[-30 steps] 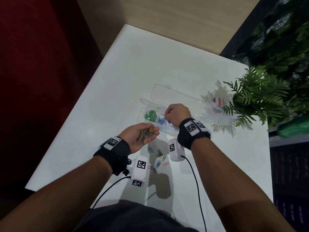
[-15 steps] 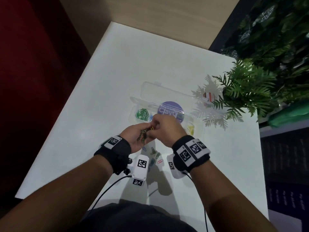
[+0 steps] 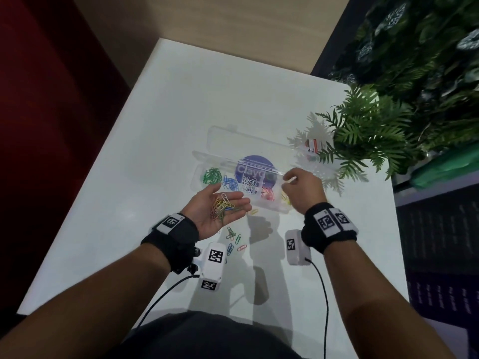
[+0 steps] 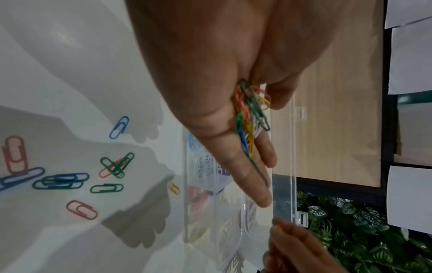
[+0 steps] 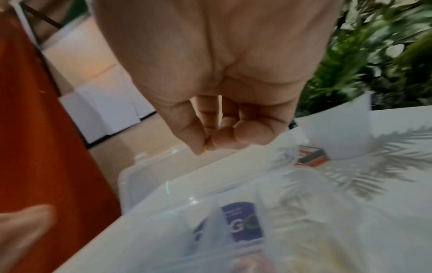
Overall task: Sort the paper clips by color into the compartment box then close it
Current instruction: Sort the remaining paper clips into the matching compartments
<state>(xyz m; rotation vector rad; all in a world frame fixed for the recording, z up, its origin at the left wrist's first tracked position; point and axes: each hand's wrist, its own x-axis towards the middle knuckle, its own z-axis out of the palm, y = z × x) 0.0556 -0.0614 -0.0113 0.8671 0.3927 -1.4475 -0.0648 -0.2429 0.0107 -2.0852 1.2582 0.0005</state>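
Clear glossy plastic compartment box (image 3: 207,161), smooth coated paper clips (image 3: 223,206), matt white table (image 3: 155,125).

fern (image 3: 368,141) overhanging box's (image 3: 272,207) right end

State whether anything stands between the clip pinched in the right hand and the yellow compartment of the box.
Nothing visible does. The right hand hangs over the yellow compartment of the compartment box, whose lid lies folded back. The pinched clip barely shows.

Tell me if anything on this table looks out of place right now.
Yes: several loose coloured paper clips lie scattered on the white table, outside the clear plastic compartment box, and one yellow clip sits just beside its near wall.
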